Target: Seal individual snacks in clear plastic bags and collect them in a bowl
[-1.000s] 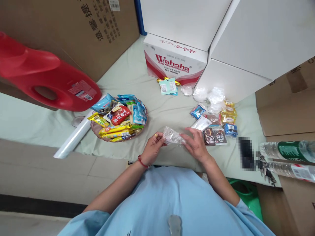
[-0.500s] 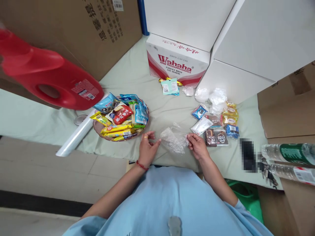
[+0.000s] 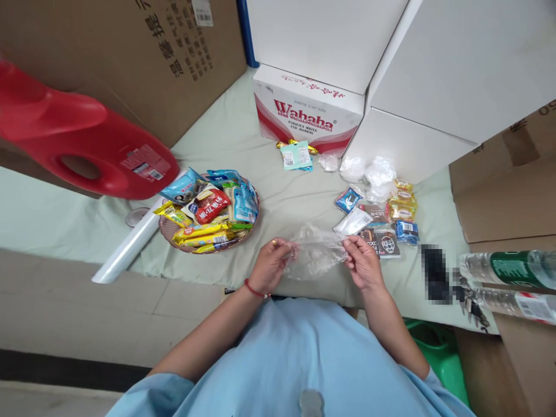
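A clear plastic bag (image 3: 316, 255) is stretched between my two hands, above the front of the cloth-covered table. My left hand (image 3: 273, 263) pinches its left edge, and my right hand (image 3: 361, 260) grips the opposite edge. Left of my hands sits an oval basket (image 3: 167, 231) heaped with wrapped snacks, a red packet (image 3: 211, 205) on top. Just beyond my right hand lie several small snack packets, among them a white one (image 3: 354, 220), a dark brown one (image 3: 386, 243) and a blue one (image 3: 407, 231). Crumpled clear bags (image 3: 380, 178) lie behind them.
A large red jug (image 3: 87, 145) and a white roll (image 3: 125, 246) are at the left. A Wahaba-like printed carton (image 3: 308, 113) stands at the back, with a pale green packet (image 3: 296, 155) before it. Plastic bottles (image 3: 510, 267) and keys (image 3: 471, 307) are at the right.
My left hand, apart from the bag's edge with fingers spread before, has closed on it. The bag is now pulled wider between both hands. The view has shifted slightly.
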`<state>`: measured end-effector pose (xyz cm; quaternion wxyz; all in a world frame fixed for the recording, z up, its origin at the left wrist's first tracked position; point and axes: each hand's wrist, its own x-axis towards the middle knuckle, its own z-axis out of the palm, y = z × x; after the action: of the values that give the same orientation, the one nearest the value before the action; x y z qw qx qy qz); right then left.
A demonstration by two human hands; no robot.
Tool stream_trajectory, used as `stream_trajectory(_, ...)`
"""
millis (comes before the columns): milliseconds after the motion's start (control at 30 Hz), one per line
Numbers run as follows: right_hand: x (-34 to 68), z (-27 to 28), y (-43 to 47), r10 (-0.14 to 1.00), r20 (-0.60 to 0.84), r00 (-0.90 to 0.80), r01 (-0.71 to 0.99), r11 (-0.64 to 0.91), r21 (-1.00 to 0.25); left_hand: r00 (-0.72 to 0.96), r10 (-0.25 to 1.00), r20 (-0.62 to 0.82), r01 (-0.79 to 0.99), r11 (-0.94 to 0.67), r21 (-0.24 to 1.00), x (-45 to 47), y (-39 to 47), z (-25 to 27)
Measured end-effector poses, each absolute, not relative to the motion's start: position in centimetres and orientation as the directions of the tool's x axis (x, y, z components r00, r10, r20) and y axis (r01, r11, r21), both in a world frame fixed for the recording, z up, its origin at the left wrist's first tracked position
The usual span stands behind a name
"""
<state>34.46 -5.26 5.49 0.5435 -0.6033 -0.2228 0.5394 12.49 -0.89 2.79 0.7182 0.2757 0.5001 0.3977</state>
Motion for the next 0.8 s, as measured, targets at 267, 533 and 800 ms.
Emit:
stream_trajectory(267,37.3,5.2,-6.0,0.867,-0.422,0.265,-0.299,-0.343,-0.891,0.068,0.821,-0.567,-0.392,0.544,0.741,9.5,-0.4,1.8)
stream_trajectory(533,38.1,6.3,-5.4,0.874,-0.225,0.431,-0.205,-0.148,-0.968,-0.096,0.917,-0.387,-0.332,0.337,0.881,8.8,-1.9,2.4)
stream_trajectory(800,38.8,4.3,-5.2,0.863,-0.176,0.473,-0.033,-0.183,-0.983,-0.006,0.89,-0.456,-0.051,0.455,0.889,6.9,-3.7,0.4)
